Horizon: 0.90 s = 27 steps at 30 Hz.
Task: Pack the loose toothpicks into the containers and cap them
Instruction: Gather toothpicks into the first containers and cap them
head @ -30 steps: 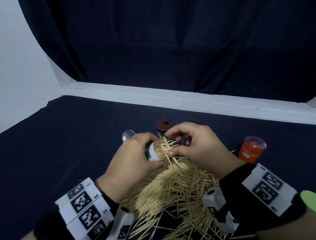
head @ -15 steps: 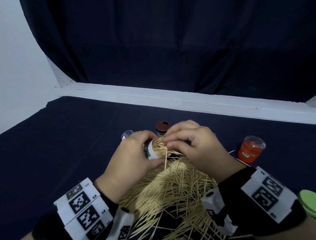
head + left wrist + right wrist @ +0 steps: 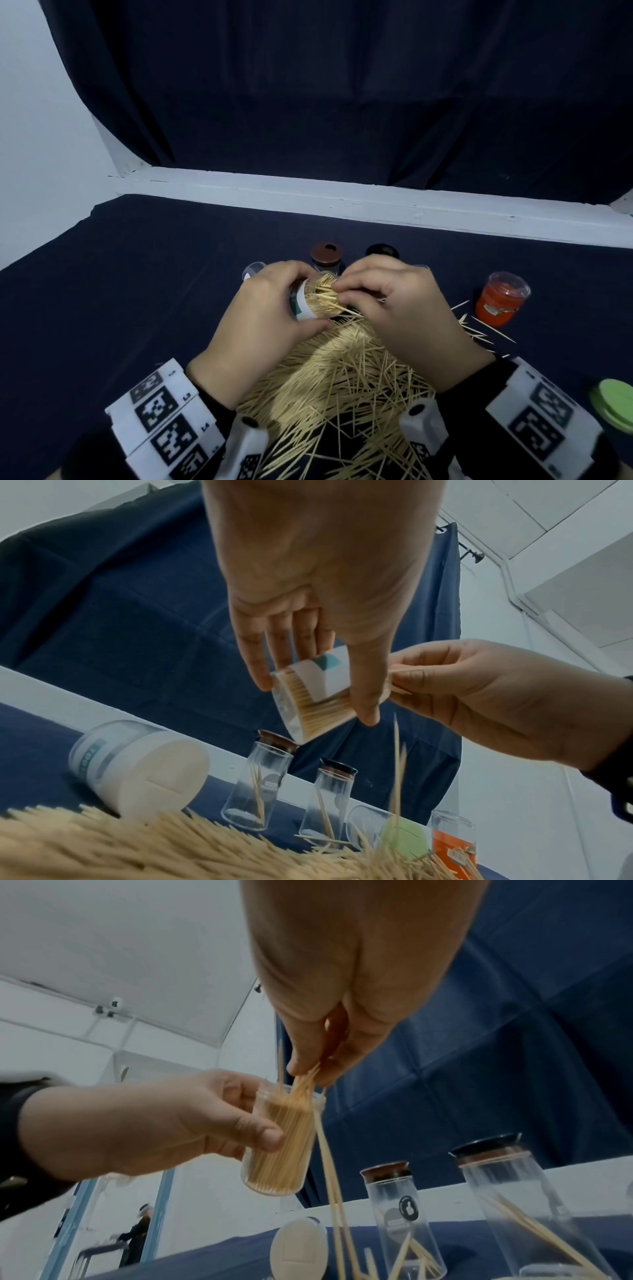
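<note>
Feeding continues at frame centre: left hand (image 3: 260, 329) grips the near-full container (image 3: 279, 1139); right hand (image 3: 404, 308) pinches toothpicks (image 3: 303, 1081) at its mouth. Strays apparently falling; align tips first.

clear container (image 3: 310, 301) tilted, packed w/ toothpicks, above loose toothpick pile (image 3: 342, 394) on dark cloth

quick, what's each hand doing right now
Left hand: grips the container, tilted and nearly full.
Right hand: pinches a bunch of toothpicks at the container's mouth.
</note>
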### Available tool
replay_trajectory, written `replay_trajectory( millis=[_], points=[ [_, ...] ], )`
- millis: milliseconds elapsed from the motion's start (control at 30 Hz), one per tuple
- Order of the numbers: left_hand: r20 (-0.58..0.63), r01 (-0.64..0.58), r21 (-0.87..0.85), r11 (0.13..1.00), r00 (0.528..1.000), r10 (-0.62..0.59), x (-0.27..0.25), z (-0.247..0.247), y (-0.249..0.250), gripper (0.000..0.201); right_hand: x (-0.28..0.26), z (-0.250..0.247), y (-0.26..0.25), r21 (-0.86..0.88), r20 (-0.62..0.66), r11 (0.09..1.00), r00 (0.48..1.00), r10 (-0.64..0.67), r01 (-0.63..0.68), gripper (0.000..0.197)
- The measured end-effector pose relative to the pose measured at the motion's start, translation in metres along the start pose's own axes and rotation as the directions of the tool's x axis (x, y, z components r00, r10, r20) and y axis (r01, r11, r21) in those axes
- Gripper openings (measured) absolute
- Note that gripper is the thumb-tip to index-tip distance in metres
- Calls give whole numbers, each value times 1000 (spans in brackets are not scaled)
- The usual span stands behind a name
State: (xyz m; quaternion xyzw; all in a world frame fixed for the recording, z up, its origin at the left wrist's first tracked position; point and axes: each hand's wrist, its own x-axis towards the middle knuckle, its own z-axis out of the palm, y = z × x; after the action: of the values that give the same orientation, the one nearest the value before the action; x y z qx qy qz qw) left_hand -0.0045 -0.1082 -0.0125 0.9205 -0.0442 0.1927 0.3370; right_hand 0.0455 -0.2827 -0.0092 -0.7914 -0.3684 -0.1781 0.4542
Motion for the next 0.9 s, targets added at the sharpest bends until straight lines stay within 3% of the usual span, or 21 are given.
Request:
replay_trajectory(
  millis=[100, 233, 367, 500, 633, 767, 900],
  points=[
    [26, -21, 6, 1000, 999, 21, -1, 2, 1, 52, 2, 4, -4, 36, 21, 999, 999, 25, -26, 7],
    [7, -15, 11, 1000, 1000, 15, 0, 1, 1, 52, 2, -6, -7, 157, -53, 980, 990, 129, -119, 9],
    [-47, 9, 16, 1000, 999, -8, 2, -2, -1, 50, -6, -12, -7, 166, 64, 965, 979, 194, -202, 41],
    [-17, -10, 10, 1000, 1000, 10, 2, 1, 1, 52, -6, -4, -2, 39, -91, 997, 994, 67, -64, 12],
    [0, -51, 9, 999, 999, 51, 0, 6, 1, 53, -4, 3, -6, 26, -116, 999, 993, 26, -24, 9],
    [-23, -45, 2, 999, 999, 45, 0, 4, -1, 52, -3, 0, -10, 109, -125, 993, 990, 68, -55, 12],
    [-57, -36, -10, 999, 998, 35, 0, -1, 0, 51, -4, -3, -9, 145, -129, 974, 973, 193, -174, 20]
  ],
)
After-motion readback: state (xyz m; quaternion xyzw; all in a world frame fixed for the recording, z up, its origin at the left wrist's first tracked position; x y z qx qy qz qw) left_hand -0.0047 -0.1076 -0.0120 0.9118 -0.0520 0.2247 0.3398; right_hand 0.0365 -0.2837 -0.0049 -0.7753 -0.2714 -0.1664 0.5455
